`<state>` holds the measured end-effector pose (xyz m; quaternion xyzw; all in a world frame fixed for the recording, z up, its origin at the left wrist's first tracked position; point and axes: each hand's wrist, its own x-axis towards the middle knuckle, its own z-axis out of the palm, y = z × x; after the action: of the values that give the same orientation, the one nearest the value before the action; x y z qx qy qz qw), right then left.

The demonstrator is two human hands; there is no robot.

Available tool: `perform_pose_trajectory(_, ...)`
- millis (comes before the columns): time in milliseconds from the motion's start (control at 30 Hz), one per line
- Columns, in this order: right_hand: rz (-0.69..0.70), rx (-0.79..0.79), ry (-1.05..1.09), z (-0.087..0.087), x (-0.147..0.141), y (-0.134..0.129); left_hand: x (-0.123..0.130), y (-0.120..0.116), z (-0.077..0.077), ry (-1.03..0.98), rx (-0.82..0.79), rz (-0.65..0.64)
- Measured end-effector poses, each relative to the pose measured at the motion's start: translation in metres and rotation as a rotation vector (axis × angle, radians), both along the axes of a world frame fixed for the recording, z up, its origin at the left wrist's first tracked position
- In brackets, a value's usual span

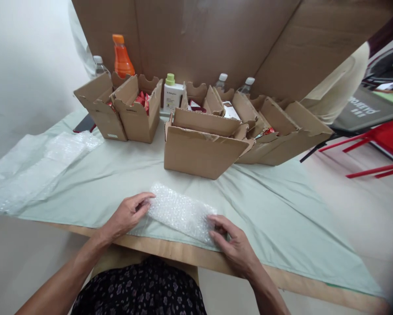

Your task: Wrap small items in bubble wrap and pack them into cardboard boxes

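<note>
A folded piece of bubble wrap [182, 212] lies at the near edge of the cloth-covered table; whether anything is inside it I cannot tell. My left hand [131, 214] pinches its left end between thumb and fingers. At the opposite end my right hand [231, 240] has its thumb and fingers closed on the corner. Just beyond the wrap stands an open cardboard box [199, 151], its inside mostly hidden from here.
More bubble wrap [45, 168] is spread on the left. Behind are several open cardboard boxes [139, 118], an orange bottle [122, 59], a white bottle with a green cap [173, 96] and a tall cardboard panel [209, 39]. A red chair [387, 140] is at right.
</note>
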<state>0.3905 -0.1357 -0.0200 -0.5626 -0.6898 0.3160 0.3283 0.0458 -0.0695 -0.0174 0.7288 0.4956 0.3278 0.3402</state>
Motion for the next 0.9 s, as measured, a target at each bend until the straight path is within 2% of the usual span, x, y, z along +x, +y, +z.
perform_pose_trajectory(100,0.131,-0.019,-0.129,0.007,-0.004,0.004,-0.002,0.002,0.004,0.051,-0.014,-0.081)
perform_pose_trajectory(167,0.161,0.009,-0.187,0.014,-0.007,0.008,-0.002,0.003,0.011,0.114,0.020,-0.110)
perform_pose_trajectory(233,0.150,0.139,-0.212,0.030,-0.007,0.011,-0.002,0.005,0.026,0.189,0.143,-0.193)
perform_pose_trajectory(300,0.101,0.370,-0.232,0.054,-0.006,0.017,-0.001,0.011,0.051,0.252,0.377,-0.252)
perform_pose_trajectory(333,0.052,0.508,-0.250,0.069,-0.006,0.021,0.000,0.016,0.068,0.269,0.523,-0.235)
perform_pose_trajectory(400,-0.085,0.799,-0.302,0.102,-0.005,0.037,0.007,0.032,0.104,0.269,0.819,-0.073)
perform_pose_trajectory(467,-0.218,1.048,-0.353,0.134,-0.005,0.064,0.019,0.056,0.137,0.222,1.027,0.074)
perform_pose_trajectory(500,-0.263,1.137,-0.361,0.148,-0.004,0.082,0.027,0.072,0.149,0.190,1.080,0.135)
perform_pose_trajectory(567,-0.276,1.195,-0.364,0.170,-0.002,0.121,0.042,0.107,0.166,0.180,1.065,0.206)
perform_pose_trajectory(633,-0.290,1.046,-0.353,0.183,0.004,0.160,0.054,0.142,0.174,0.231,0.964,0.198)
perform_pose_trajectory(733,-0.176,0.584,-0.457,0.194,0.014,0.203,0.063,0.179,0.177,0.365,0.663,0.043)
perform_pose_trajectory(833,0.073,0.104,-0.663,0.200,0.020,0.225,0.065,0.193,0.185,0.499,0.361,-0.106)
perform_pose_trajectory(900,0.217,-0.073,-0.750,0.204,0.018,0.233,0.068,0.195,0.195,0.607,0.224,-0.166)
